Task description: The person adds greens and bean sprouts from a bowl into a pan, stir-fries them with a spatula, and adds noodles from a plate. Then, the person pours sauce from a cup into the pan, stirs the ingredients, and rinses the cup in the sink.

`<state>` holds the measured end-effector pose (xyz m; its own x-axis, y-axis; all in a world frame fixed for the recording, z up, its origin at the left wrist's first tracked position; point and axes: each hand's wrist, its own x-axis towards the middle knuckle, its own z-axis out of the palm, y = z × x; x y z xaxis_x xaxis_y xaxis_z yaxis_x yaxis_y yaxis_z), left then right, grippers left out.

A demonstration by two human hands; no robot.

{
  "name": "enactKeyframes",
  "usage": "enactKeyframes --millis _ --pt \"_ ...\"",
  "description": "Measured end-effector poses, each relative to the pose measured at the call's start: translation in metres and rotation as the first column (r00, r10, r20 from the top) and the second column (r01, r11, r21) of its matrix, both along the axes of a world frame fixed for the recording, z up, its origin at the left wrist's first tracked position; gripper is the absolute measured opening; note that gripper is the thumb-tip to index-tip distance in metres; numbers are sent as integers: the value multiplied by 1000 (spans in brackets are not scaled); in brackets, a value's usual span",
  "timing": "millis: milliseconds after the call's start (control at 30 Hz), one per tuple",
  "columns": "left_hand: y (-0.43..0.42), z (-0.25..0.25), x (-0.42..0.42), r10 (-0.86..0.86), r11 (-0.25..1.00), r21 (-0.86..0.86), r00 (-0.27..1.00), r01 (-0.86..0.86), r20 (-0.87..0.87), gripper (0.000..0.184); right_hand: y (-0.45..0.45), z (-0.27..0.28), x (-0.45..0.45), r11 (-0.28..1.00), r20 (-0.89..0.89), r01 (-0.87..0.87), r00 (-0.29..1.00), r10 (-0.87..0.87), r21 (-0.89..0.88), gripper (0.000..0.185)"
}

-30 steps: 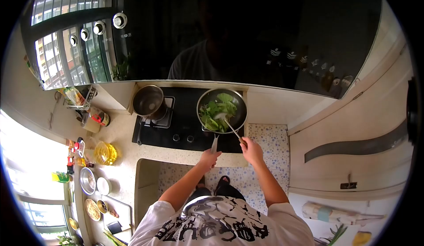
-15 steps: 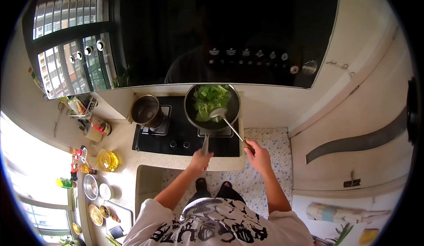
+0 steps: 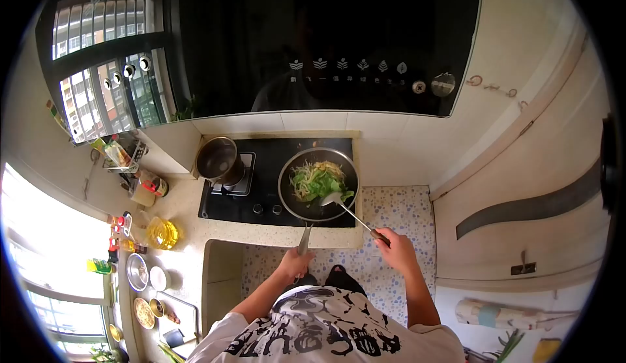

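Note:
A dark wok point(image 3: 285, 201) sits over the right side of the black gas stove, near its front edge. In it lie green leaves point(image 3: 332, 179) mixed with pale, thin strips I cannot identify. My left hand point(image 3: 297, 262) is closed around the wok's handle point(image 3: 304, 238). With my right hand point(image 3: 396, 250) I grip the brown handle of a metal spatula point(image 3: 352, 214). Its head rests among the leaves at the wok's right side.
A deep pot point(image 3: 218, 161) stands on the stove's left burner point(image 3: 242, 183). A dark range hood point(image 3: 261, 37) hangs above. On the left counter are an oil bottle point(image 3: 162, 233), a metal bowl point(image 3: 137, 272), a white bowl point(image 3: 159, 277) and a tray point(image 3: 188, 314).
The wok has come towards me and slightly right, with my left hand drawn back. Pale strips now show among the leaves. My right hand and the spatula have shifted right and nearer me.

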<state>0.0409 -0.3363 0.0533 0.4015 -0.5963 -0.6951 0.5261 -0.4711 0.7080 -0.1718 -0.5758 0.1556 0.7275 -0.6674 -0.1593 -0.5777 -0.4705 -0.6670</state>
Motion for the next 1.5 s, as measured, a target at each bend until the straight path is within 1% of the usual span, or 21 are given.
enactKeyframes --millis 133,233,267,367,467,567,633,733,933,967,1033,1133,1167,1267,1333,1433,1500 --pt "-24 -5 19 -32 999 -7 995 33 94 25 -3 -2 5 999 11 31 999 -30 -28 30" --pt "-38 3 26 2 1000 -20 994 0 114 26 -5 0 9 998 31 57 998 -57 -7 31" --pt "-38 -4 29 -6 1000 -29 995 9 99 27 -6 -1 10 998 52 63 997 -62 -12 31" --pt "-41 -10 33 -20 1000 -8 987 22 159 27 -9 -6 13 997 83 71 994 -69 -16 30" --pt "-45 -21 38 18 999 -48 989 -12 146 23 -17 -15 17 996 57 83 995 -83 -10 30" --pt "-50 -17 43 32 999 -11 988 -31 153 23 -24 -31 21 995 16 104 995 -104 -2 32" --pt "-53 -23 50 -4 1000 7 988 3 154 24 -27 -29 31 992 -12 128 992 -127 11 33" --pt "-56 -34 59 -34 999 19 987 32 156 24 -34 -39 44 992 47 120 992 -119 -26 33" --pt "-70 -44 74 -37 998 53 995 32 90 25 -48 -46 70 994 22 107 994 -106 -31 36" --pt "-69 -46 75 -33 998 55 997 30 69 25 -48 -48 72 993 27 104 994 -103 -50 36" --pt "-70 -47 77 -30 998 49 996 26 79 26 -48 -48 79 991 39 102 994 -99 -88 37" --pt "-70 -49 74 -63 996 72 988 53 141 28 -51 -40 92 990 -61 135 989 -137 -35 35" --pt "-70 -49 74 -82 994 86 982 68 171 29 -51 -36 99 991 -67 128 989 -131 -48 35" --pt "-67 -52 73 -77 996 58 983 68 168 32 -53 -29 124 990 -94 112 988 -120 -92 35" --pt "-64 -57 73 -59 998 1 993 60 106 34 -59 -37 146 987 -120 101 986 -116 -129 35" --pt "-63 -60 76 -22 997 -81 999 19 -30 37 -68 -56 178 966 -29 69 997 -78 -249 32" --pt "-61 -56 73 23 993 -111 993 -36 -117 41 -67 -61 196 956 -42 60 996 -76 -288 32"
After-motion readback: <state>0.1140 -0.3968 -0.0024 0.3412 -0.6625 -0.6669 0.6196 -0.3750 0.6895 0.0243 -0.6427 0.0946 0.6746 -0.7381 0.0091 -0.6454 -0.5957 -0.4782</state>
